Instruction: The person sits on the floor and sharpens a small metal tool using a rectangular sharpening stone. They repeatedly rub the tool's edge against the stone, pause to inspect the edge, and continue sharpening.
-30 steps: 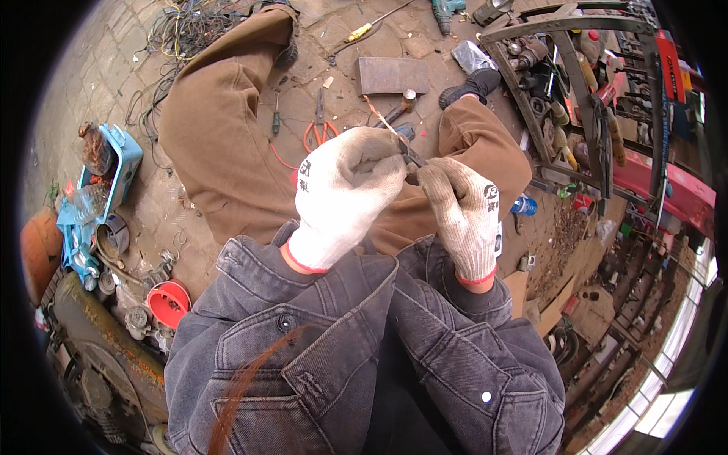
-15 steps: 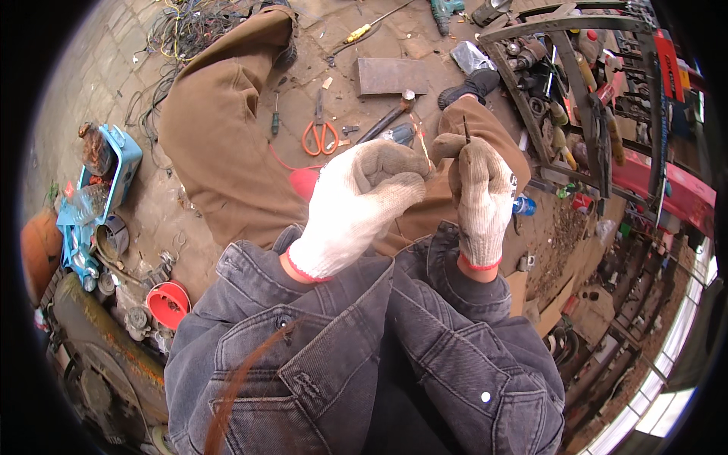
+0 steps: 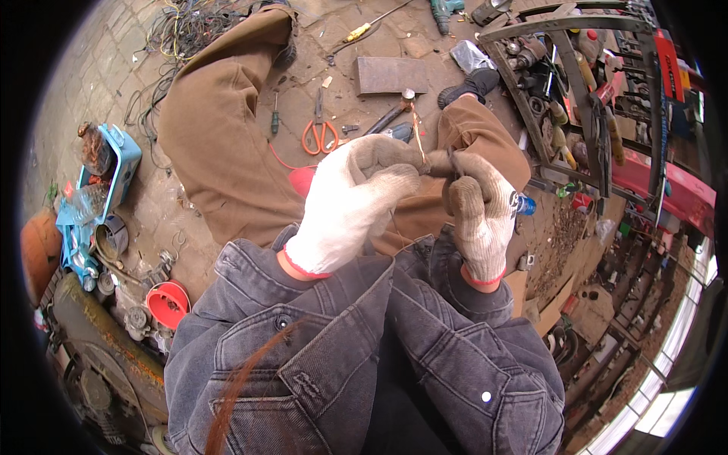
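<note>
Both of my hands wear white knit gloves with grey-stained fingers and meet above my lap. My left hand [image 3: 334,201] is closed, its fingertips pinching a copper-coloured wire [image 3: 418,136] whose bare strands stick up. My right hand [image 3: 483,212] is closed too, thumb against fingers, around a thin dark strip [image 3: 453,161]; its kind is hard to make out. The right fingertips touch or nearly touch the left ones. Beyond them on the ground lie a hammer [image 3: 388,117], orange-handled scissors [image 3: 320,135] and a green-handled screwdriver [image 3: 275,123].
A flat metal plate [image 3: 390,76] lies ahead, with a teal power drill [image 3: 444,15] beyond. Tangled cables [image 3: 189,30] spread at far left. A blue crate [image 3: 125,163] and a red bowl [image 3: 168,305] stand left. At right is a metal rack [image 3: 572,106] of tools and parts.
My right hand has tilted left, its fingertips now beside the left ones. The thin dark strip has come down with it. The copper-coloured wire now stands up more plainly.
</note>
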### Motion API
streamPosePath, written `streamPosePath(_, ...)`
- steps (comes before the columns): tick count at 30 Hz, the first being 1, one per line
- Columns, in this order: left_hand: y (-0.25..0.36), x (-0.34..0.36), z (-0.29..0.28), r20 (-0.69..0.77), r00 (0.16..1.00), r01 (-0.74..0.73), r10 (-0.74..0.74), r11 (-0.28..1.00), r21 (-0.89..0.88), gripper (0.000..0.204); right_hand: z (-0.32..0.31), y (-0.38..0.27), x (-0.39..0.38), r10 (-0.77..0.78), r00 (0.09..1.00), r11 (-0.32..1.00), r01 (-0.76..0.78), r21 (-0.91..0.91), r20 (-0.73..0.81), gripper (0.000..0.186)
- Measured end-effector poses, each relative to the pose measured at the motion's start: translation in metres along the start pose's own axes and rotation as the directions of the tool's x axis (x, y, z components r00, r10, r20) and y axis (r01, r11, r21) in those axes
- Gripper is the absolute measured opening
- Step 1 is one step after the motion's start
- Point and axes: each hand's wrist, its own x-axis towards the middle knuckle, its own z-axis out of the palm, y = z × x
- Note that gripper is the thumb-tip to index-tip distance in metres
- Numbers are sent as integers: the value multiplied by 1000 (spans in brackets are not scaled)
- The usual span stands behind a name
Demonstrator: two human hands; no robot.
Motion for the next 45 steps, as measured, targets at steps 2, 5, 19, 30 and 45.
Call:
streamPosePath(2, 1, -1, 0, -40, 999, -22, 21, 1000, -16, 22, -4, 1, -2, -1, 999, 997, 5, -72, 48, 27)
streamPosePath(5, 2, -2, -3, -49, 999, -16, 16, 1000, -14, 23, -10, 4, -2, -71, 993, 953, 96, -288, 96, 22)
streamPosePath(19, -1, -2, -12, -16, 1000, 14, -15, 1000, -27, 31, -8, 2, -4, -107, 992, 930, 123, -346, 64, 22)
streamPosePath(30, -2, -1, -10, -50, 996, -70, 75, 993, 94, 25, -8, 1, -3, -135, 985, 918, 166, -361, 112, 19)
streamPosePath(45, 2, 0, -8, -72, 992, -91, 107, 976, 198, 22, 1, 9, -5, -178, 978, 905, 207, -371, 110, 18)
